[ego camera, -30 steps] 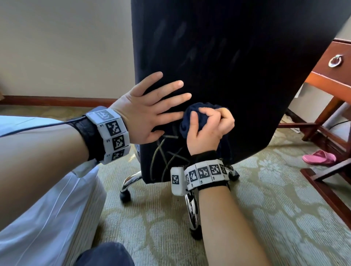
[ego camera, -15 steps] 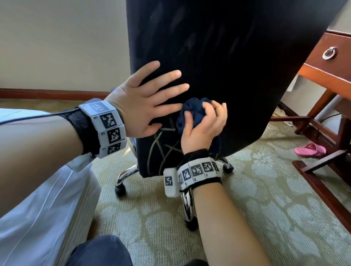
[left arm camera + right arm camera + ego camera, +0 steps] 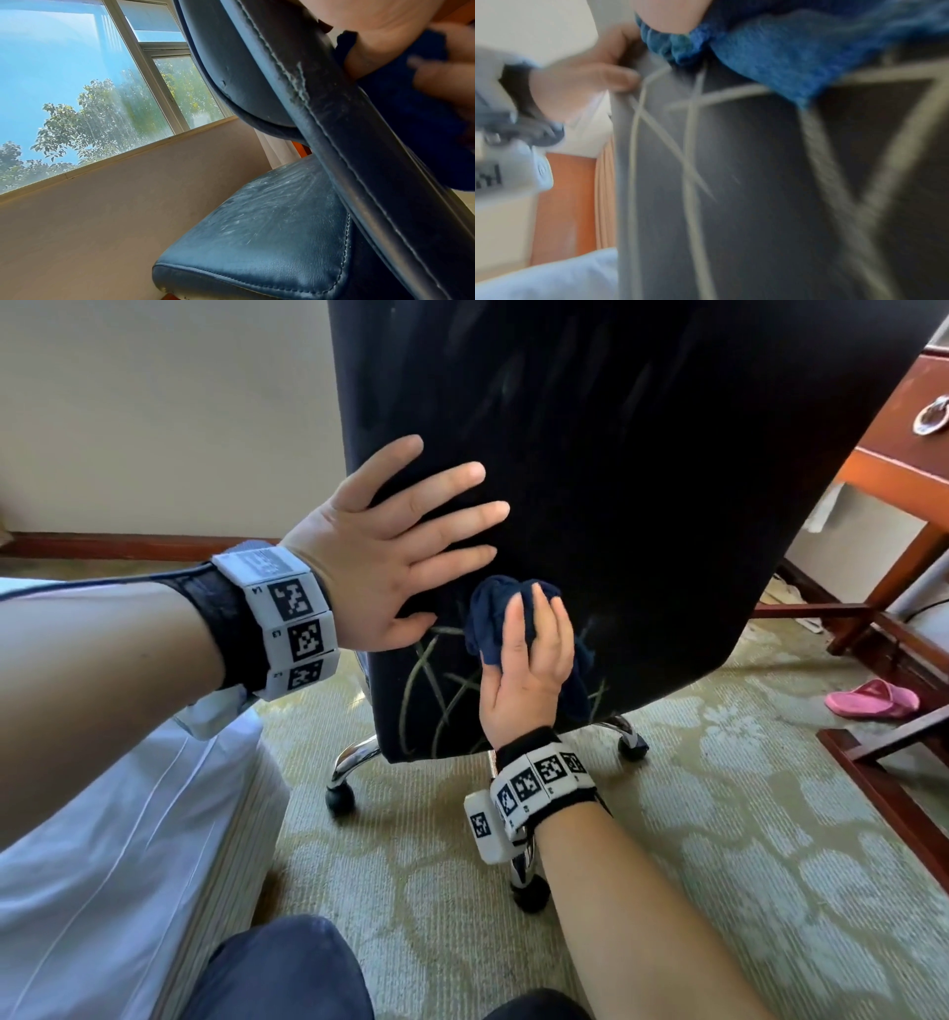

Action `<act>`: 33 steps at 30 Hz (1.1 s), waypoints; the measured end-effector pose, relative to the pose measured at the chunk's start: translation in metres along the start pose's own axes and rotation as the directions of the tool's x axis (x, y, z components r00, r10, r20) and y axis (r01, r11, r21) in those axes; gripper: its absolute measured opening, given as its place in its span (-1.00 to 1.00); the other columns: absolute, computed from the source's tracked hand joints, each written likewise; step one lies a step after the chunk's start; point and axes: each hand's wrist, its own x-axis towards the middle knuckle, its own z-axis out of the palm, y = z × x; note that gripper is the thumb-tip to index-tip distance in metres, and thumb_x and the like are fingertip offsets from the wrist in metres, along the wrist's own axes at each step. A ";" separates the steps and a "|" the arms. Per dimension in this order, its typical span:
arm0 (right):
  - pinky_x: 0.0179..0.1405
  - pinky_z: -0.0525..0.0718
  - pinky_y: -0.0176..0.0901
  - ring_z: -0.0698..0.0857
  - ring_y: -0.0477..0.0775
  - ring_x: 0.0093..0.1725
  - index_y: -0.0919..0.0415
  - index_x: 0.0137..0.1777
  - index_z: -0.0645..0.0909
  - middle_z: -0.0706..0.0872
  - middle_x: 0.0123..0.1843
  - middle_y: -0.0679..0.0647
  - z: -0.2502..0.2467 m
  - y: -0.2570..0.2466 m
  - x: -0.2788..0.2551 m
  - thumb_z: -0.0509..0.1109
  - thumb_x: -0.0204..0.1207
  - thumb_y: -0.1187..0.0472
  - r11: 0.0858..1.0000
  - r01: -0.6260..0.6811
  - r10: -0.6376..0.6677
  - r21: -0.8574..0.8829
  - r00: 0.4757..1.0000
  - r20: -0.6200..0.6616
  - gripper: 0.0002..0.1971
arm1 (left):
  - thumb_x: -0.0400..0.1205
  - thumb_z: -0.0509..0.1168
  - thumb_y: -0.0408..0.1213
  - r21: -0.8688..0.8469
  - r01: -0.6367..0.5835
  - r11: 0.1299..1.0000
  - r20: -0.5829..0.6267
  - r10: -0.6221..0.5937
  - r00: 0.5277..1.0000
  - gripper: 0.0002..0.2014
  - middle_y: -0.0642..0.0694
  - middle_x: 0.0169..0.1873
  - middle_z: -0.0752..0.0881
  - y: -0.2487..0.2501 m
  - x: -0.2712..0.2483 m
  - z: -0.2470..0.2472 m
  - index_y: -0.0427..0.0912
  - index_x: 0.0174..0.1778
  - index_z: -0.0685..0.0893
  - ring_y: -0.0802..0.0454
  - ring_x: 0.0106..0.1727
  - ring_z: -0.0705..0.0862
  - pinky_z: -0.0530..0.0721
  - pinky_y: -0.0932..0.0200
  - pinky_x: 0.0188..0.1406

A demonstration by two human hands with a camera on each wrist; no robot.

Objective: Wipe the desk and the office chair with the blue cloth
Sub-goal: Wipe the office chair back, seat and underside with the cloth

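Office chair (image 3: 616,505): dark backrest, rear face toward the head camera. Left hand (image 3: 380,567): fingers straight and spread, flat against its left edge. Right hand (image 3: 524,670): fingers curled round bunched blue cloth (image 3: 488,618), pressed low on the backrest. Left wrist view alone shows the worn seat (image 3: 257,233) and window (image 3: 77,81). Right wrist view, blurred, shows pale lines (image 3: 690,142).

Blue cloth (image 3: 493,621) on a black chair back (image 3: 616,505) with pale crossing lines; green floral carpet (image 3: 719,814).
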 end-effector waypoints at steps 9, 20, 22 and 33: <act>0.51 0.18 -0.06 0.32 0.21 0.42 0.24 0.46 0.20 0.26 0.41 0.15 -0.010 -0.016 0.046 0.22 0.55 0.17 0.994 -0.028 0.049 0.102 0.976 -0.211 -0.49 | 0.57 0.07 0.11 0.025 -0.008 1.000 0.025 0.007 1.000 -0.29 -0.13 0.61 0.15 0.002 0.003 -0.001 -0.25 0.58 0.25 -0.19 0.63 0.06 -0.23 -0.25 0.56; 0.38 0.25 -0.02 0.43 0.12 0.29 0.04 0.28 0.42 0.39 0.28 0.04 0.017 -0.006 -0.011 0.26 0.29 0.32 0.900 0.434 -0.432 -0.040 0.901 0.038 -0.49 | 0.72 -0.10 -0.08 0.093 -0.097 0.991 0.042 0.093 0.995 -0.40 -0.14 0.61 0.04 -0.023 -0.019 0.013 -0.30 0.62 -0.06 -0.20 0.61 0.03 -0.26 -0.25 0.52; 0.32 0.32 -0.04 0.45 0.09 0.26 0.02 0.29 0.43 0.39 0.26 0.01 0.014 -0.007 0.000 0.26 0.34 0.33 0.860 0.510 -0.509 -0.020 0.860 0.034 -0.52 | 0.72 -0.08 -0.08 0.081 -0.096 0.992 0.027 0.094 0.995 -0.40 -0.13 0.61 0.04 -0.027 -0.023 0.014 -0.28 0.62 -0.06 -0.21 0.61 0.03 -0.26 -0.25 0.52; 0.23 0.39 -0.03 0.43 0.06 0.28 0.06 0.35 0.38 0.37 0.30 0.00 0.020 -0.025 0.056 0.15 0.46 0.29 0.637 0.771 -0.767 -0.012 0.635 0.089 -0.56 | 0.66 0.13 -0.12 -0.575 0.644 0.505 0.319 -0.586 0.745 -0.27 -0.48 0.58 -0.19 -0.012 -0.065 0.009 0.06 0.62 -0.21 -0.37 0.61 -0.16 -0.13 -0.07 0.58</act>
